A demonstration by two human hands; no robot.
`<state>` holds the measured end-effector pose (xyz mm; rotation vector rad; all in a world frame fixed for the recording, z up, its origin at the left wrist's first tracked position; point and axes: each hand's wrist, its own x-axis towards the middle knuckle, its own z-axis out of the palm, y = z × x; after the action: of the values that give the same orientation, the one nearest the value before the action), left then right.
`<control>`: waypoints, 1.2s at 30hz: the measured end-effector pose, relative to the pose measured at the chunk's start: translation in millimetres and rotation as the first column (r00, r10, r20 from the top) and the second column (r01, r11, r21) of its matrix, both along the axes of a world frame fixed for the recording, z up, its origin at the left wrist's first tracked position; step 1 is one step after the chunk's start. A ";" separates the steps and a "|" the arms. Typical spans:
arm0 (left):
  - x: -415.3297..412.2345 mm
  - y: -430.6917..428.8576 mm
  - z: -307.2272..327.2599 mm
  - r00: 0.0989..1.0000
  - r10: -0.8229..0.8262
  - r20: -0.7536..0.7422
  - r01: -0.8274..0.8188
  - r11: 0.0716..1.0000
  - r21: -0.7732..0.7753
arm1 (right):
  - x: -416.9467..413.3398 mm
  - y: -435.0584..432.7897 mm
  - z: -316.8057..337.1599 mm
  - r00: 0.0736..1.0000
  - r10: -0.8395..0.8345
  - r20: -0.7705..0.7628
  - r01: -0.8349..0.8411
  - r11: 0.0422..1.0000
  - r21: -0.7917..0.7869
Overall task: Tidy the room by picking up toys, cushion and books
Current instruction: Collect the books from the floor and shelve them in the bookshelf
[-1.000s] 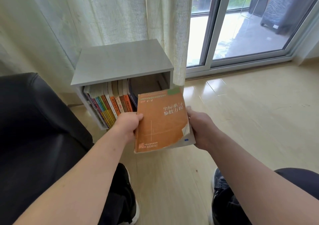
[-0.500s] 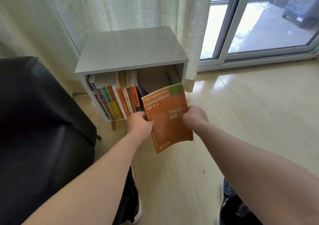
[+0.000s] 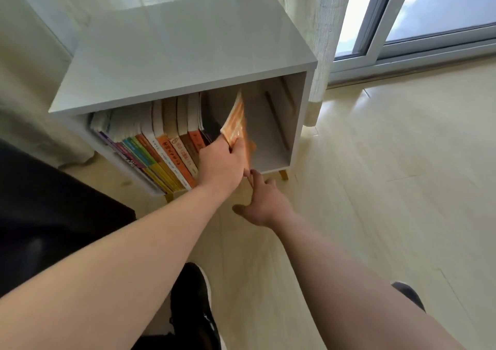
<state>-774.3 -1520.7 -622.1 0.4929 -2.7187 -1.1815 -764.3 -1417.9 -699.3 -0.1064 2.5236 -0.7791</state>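
The orange book (image 3: 235, 124), held flat between both hands a second ago, is now turned on edge and partly inside the grey shelf (image 3: 188, 40), in the gap right of the row of books (image 3: 161, 145). The left hand (image 3: 220, 163) grips its near edge. The right hand (image 3: 264, 202) has let go and hangs just below, fingers spread and holding nothing. The book looks nearly shelved and probably needs only a push home.

Pale wood-look plank floor (image 3: 389, 188), glossy with daylight off the grey-framed sliding glass door (image 3: 375, 38) top right. Cream sheer curtains (image 3: 316, 14) behind a small grey open-front cabinet (image 3: 188, 48) on stubby wooden legs (image 3: 283, 174). Black leather seat (image 3: 53, 215) far left.
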 end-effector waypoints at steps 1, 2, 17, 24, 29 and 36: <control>-8.2 -1.6 -0.9 1.000 0.015 -0.008 -0.015 0.999 0.030 | -3.6 -2.7 -7.1 0.994 -0.012 -0.111 0.019 0.998 0.058; -14.3 -3.9 -0.2 1.000 0.029 -0.007 -0.029 0.997 0.065 | -8.0 -4.9 -10.4 0.973 -0.039 -0.226 0.063 0.993 0.100; -48.6 -51.9 -17.7 0.982 -0.145 -0.122 0.018 0.711 -0.703 | -61.5 -54.7 -47.0 0.946 -0.047 -0.322 0.074 0.995 0.073; -47.7 -66.9 -30.4 0.990 -0.106 -0.088 -0.027 0.474 -0.880 | -61.5 -72.0 -68.4 0.988 -0.014 -0.156 0.017 1.000 0.020; -54.0 -78.6 -31.9 0.992 -0.102 -0.068 -0.013 0.462 -0.887 | -64.8 -75.7 -71.2 0.988 -0.005 -0.155 0.004 1.000 -0.009; -57.4 -78.0 -29.6 0.992 -0.093 -0.080 -0.026 0.474 -0.880 | -68.4 -74.4 -69.3 0.988 0.020 -0.153 -0.015 0.999 0.029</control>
<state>-831.7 -1598.7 -651.7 0.1818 -2.7398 0.3254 -832.7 -1492.3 -768.6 -0.1853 2.6738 -0.7542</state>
